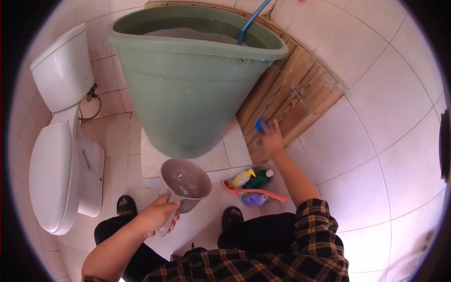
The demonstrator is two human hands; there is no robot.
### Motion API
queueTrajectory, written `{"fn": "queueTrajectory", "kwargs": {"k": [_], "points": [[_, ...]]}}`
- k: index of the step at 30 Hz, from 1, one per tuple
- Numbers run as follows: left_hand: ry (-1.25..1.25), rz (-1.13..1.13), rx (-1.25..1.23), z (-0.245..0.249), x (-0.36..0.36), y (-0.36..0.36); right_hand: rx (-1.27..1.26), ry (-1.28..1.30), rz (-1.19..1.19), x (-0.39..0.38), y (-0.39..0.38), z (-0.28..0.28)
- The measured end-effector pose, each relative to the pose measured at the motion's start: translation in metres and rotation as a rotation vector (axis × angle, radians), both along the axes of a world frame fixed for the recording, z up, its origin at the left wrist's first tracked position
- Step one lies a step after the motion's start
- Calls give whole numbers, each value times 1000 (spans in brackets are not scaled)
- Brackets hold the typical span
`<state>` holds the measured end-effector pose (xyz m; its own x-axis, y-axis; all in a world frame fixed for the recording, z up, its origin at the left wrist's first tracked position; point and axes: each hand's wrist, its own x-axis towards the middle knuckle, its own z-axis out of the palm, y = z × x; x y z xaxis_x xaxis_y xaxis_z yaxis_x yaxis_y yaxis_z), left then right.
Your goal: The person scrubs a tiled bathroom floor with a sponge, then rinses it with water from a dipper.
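Note:
My left hand (pixel 161 215) is closed round the handle of a grey-brown water dipper (pixel 187 181), with some water glinting inside. To the right, my right hand (pixel 271 138) reaches down to the wood-patterned surface (pixel 291 101) beside the barrel. Its fingers are closed on a small blue object (pixel 261 124), perhaps a sponge; the hand partly hides it. A large green barrel (pixel 188 89) of water stands on a tiled step in front of me, a little beyond the dipper.
A blue hose (pixel 251 23) hangs into the barrel. At left stands a white toilet (pixel 54 174), lid down. Several bottles, including a green bottle (pixel 259 179) and a purple bottle (pixel 253 200), and a pink-handled brush (pixel 263 191) sit on the floor by the step (pixel 155 164).

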<state>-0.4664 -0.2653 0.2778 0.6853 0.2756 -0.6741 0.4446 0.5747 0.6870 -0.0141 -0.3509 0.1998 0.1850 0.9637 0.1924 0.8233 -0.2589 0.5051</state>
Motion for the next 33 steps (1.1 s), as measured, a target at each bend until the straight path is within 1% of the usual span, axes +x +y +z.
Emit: {"fn": "queueTrajectory", "kwargs": {"k": [2,4,6,7,8,9,11,12,14,16,17,19,20,22,23,24,25,27,28,29,30,32,33], "points": [[-10,-6,-15,-4,-4,-1,259,-165,-42,-11,8,69],[-12,10,-19,-6,-7,2,586,-303,30,-20,6,135],[13,35,-25,-4,-10,2,594,-291,79,-16,-1,149],[20,33,-17,-4,-10,2,598,-283,100,-16,-7,149],[20,24,-11,-5,-10,2,652,8,174,-8,-9,126],[16,16,-5,-7,-10,3,698,298,249,3,-11,87],[19,10,11,-10,-9,2,400,192,45,8,-23,7],[27,12,24,-11,-8,1,327,209,47,3,-38,-39],[38,16,53,-11,-6,3,181,161,86,-2,-43,-57],[57,10,66,-14,-9,1,14,42,146,1,-52,-51],[53,8,63,-17,-11,0,168,1,149,-4,-48,-21],[43,7,58,-21,-14,3,475,-92,124,-17,-30,69],[45,18,61,-20,-13,4,629,-145,98,-21,-24,105],[54,32,55,-19,-13,2,720,-175,44,-27,-18,134],[70,30,55,-19,-13,2,768,-196,16,-30,-16,138],[77,32,57,-23,-12,3,735,-108,39,-25,-13,119],[80,42,56,-26,-11,3,698,-23,70,-12,-8,84],[115,27,84,-28,-8,-1,371,2,83,26,-12,-34],[130,23,104,-27,-6,-1,271,-101,132,20,-20,-55],[125,10,112,-27,-5,0,172,-203,178,9,-22,-55],[121,-2,114,-28,-5,-1,228,-162,126,11,-16,-45],[101,-26,100,-29,-7,-4,314,-79,21,-10,-11,36],[85,-38,94,-27,-8,-5,515,-130,32,-16,-9,74]]}}
